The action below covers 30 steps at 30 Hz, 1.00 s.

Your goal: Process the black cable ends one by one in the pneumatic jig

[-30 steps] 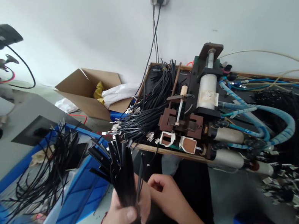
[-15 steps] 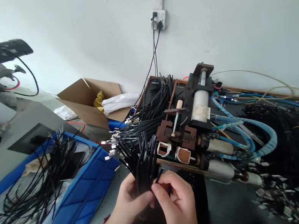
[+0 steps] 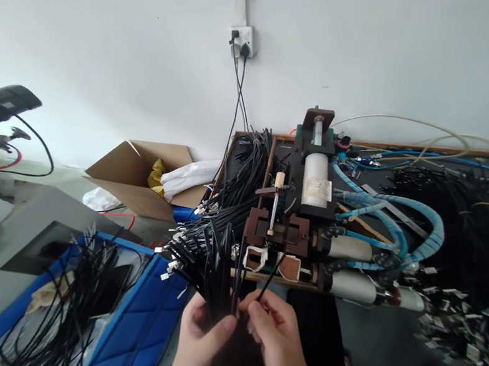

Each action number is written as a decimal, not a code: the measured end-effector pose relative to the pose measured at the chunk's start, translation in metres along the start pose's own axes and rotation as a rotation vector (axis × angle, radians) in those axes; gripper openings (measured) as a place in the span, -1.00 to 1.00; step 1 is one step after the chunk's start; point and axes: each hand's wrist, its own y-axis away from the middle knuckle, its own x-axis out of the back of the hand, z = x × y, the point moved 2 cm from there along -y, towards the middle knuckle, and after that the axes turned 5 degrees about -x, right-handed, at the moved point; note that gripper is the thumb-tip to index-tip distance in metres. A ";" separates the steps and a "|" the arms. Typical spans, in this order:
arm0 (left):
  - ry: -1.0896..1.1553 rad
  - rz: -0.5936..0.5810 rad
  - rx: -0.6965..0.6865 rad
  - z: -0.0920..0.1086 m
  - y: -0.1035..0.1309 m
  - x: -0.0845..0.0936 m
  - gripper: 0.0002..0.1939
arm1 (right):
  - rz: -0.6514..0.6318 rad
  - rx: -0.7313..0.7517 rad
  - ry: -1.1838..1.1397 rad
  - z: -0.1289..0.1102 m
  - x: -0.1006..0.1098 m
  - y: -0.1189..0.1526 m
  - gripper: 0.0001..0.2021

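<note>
My left hand point(image 3: 203, 341) is closed around a bundle of black wires point(image 3: 216, 269) that fan upward from my grip. In my right hand point(image 3: 271, 330), a single black wire point(image 3: 270, 279) is pinched between thumb and fingers, its free end pointing up toward the fixture. The hands are close together, with the right thumb and fingers just beside the bundle. Straight ahead stands a press fixture with a brown metal clamp point(image 3: 258, 228) and two small openings edged in white. More black wires point(image 3: 197, 235) with pale metal ends lie behind the bundle at left.
A white cylinder point(image 3: 315, 180) and blue-wrapped hoses point(image 3: 429, 231) belong to the fixture. Wires with metal ends point(image 3: 477, 337) hang over the bench at right. A blue bin point(image 3: 133, 315) with loose wires stands at left, a cardboard box point(image 3: 142, 199) behind it.
My right hand has drawn slightly away from the bundle, and the single wire now stands apart from it, tilted right. The whole view has shifted a little.
</note>
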 end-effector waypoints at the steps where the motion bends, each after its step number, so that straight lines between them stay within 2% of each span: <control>1: -0.012 0.006 -0.011 -0.001 -0.001 0.000 -0.68 | -0.005 -0.001 0.001 0.003 0.003 0.000 -0.58; 5: -0.012 -0.059 -0.048 -0.005 -0.003 -0.002 -0.70 | -0.085 -0.017 -0.096 0.012 0.013 -0.004 -0.56; 10: 0.105 -0.298 -0.009 -0.006 0.000 -0.016 -0.75 | -0.194 -0.147 -0.375 0.024 0.016 -0.013 -0.52; 12: 0.134 -0.343 -0.022 -0.006 0.000 -0.021 -0.78 | -0.199 -0.168 -0.413 0.024 0.016 -0.014 -0.52; 18: 0.111 -0.260 -0.032 -0.012 -0.003 -0.019 -0.79 | -0.219 -0.189 -0.475 0.016 0.015 -0.019 -0.51; 30: 0.076 -0.249 -0.024 -0.010 -0.006 -0.018 -0.77 | -0.204 -0.214 -0.478 0.018 0.015 -0.022 -0.50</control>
